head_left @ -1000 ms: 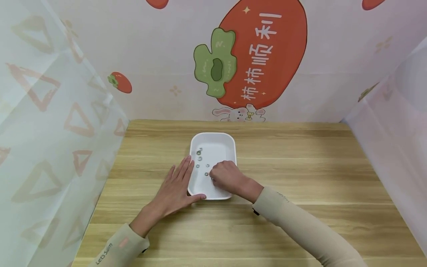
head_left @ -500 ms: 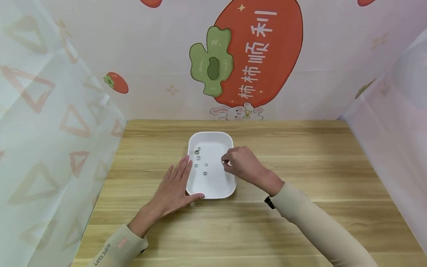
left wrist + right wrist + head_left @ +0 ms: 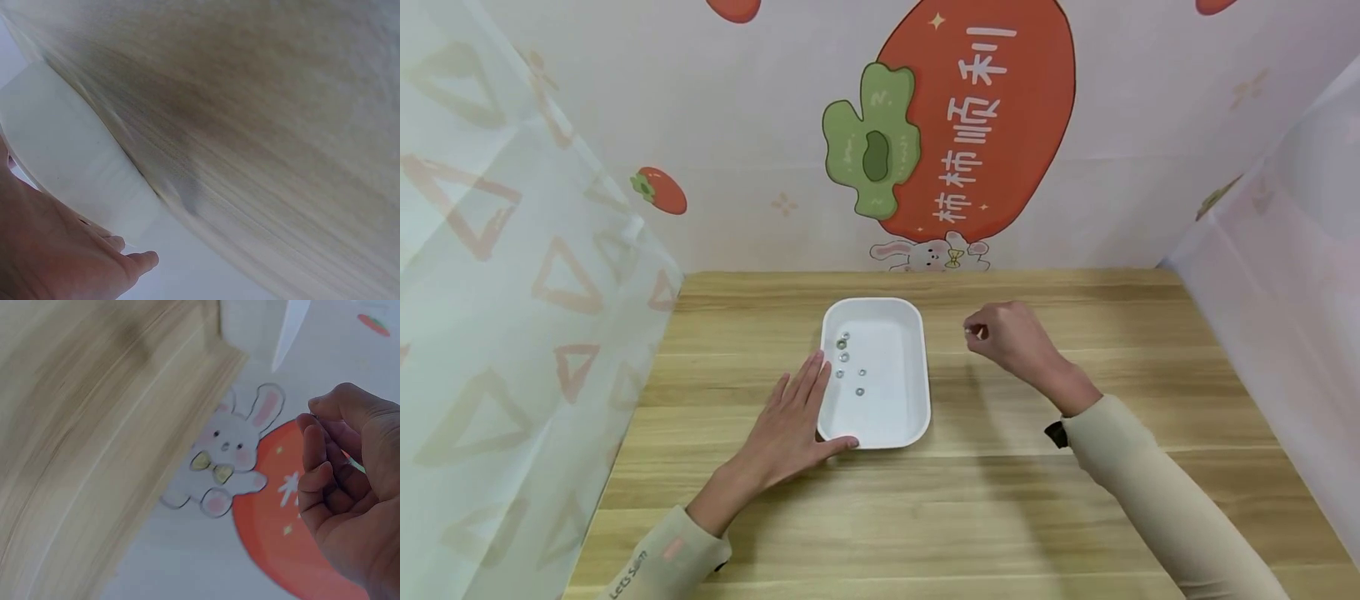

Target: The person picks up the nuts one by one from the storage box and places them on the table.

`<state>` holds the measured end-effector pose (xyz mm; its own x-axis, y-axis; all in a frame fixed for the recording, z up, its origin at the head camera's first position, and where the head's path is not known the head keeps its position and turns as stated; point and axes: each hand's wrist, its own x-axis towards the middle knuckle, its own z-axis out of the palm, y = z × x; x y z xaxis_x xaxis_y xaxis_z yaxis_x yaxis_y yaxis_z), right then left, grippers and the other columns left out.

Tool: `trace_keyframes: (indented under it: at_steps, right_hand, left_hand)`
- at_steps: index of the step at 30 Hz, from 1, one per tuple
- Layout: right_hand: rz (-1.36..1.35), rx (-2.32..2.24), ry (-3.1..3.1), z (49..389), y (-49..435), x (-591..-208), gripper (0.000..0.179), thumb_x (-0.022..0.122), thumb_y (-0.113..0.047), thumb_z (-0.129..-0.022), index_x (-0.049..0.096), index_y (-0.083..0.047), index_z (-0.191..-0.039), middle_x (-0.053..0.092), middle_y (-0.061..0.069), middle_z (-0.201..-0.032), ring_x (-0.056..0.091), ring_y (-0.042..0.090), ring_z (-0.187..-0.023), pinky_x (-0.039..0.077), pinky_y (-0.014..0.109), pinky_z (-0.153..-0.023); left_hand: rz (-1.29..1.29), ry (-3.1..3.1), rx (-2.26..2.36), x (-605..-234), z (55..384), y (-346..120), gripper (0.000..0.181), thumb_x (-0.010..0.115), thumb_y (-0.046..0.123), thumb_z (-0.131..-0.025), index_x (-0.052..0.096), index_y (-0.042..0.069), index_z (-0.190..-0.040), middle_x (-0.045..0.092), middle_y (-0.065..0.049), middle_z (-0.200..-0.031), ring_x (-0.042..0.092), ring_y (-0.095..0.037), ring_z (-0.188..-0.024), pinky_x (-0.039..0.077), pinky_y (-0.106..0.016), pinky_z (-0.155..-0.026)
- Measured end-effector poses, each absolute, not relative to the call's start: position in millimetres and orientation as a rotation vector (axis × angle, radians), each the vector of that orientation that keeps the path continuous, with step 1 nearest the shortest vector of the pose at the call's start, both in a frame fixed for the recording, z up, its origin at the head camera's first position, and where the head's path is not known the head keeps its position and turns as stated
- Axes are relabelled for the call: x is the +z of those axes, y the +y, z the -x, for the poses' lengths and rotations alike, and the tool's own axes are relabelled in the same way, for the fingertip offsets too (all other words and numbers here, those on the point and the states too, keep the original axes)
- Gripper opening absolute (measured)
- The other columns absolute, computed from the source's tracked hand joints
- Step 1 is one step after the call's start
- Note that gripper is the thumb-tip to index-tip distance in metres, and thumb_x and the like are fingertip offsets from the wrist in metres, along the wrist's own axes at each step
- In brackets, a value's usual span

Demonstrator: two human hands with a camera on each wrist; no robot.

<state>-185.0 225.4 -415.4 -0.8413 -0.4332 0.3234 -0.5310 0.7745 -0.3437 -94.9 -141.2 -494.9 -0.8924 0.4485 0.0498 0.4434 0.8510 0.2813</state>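
Observation:
A white tray [image 3: 891, 350] with rounded corners sits on the table, and several small metal nuts [image 3: 844, 357] lie in its left half. My left hand [image 3: 786, 417] rests along the tray's left side with straight fingers, its thumb at the near left corner. The left wrist view shows that hand [image 3: 62, 250] against the outer wall of the tray [image 3: 75, 144]. To the right of the tray, above the table, my right hand [image 3: 1018, 346] pinches a small metal nut [image 3: 967, 331] between thumb and forefinger. Fingertips mostly cover that nut in the right wrist view, where the other fingers are curled.
The wood-grain table [image 3: 925, 517] meets a printed back wall [image 3: 737, 225] with a large red fruit. White patterned sheets hang at the left [image 3: 497, 333] and right [image 3: 1285, 333] sides.
Out of the tray, my right hand has lifted and moved right and away with the pinched nut. My left hand stays at the tray's left side.

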Motion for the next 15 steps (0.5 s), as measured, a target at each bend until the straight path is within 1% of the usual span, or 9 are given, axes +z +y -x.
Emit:
trace_keyframes:
  at_steps: [4,9,15]
  right_hand:
    - [-0.721,0.62,-2.777,193,244,-423,0.01,0.075,0.002,-0.085,0.081,-0.006,-0.083,0.076,0.006,-0.078,0.069,0.016,-0.068,0.059,0.038,-0.063]
    - [-0.671,0.595,-2.823,202,259,-436,0.007,0.076,0.001,-0.085,0.082,-0.003,-0.085,0.077,0.009,-0.079,0.07,0.019,-0.068,0.061,0.041,-0.065]
    - [-0.623,0.564,-2.894,206,270,-456,0.009,0.076,-0.001,-0.087,0.084,0.001,-0.092,0.079,0.012,-0.084,0.072,0.022,-0.073,0.062,0.045,-0.071]
  left_hand:
    - [-0.72,3.008,0.458,-496,94,-142,0.124,0.061,0.082,-0.088,0.013,0.002,-0.169,0.003,-0.012,-0.179,0.009,-0.028,-0.165,0.017,-0.061,-0.13]
    - [-0.698,2.996,0.449,-497,95,-142,0.124,0.06,0.082,-0.088,0.01,0.004,-0.17,0.0,-0.01,-0.179,0.006,-0.027,-0.165,0.015,-0.059,-0.131]
    - [-0.706,3.006,0.464,-497,94,-141,0.124,0.059,0.083,-0.088,0.013,0.003,-0.17,0.003,-0.011,-0.179,0.009,-0.028,-0.165,0.016,-0.061,-0.13]
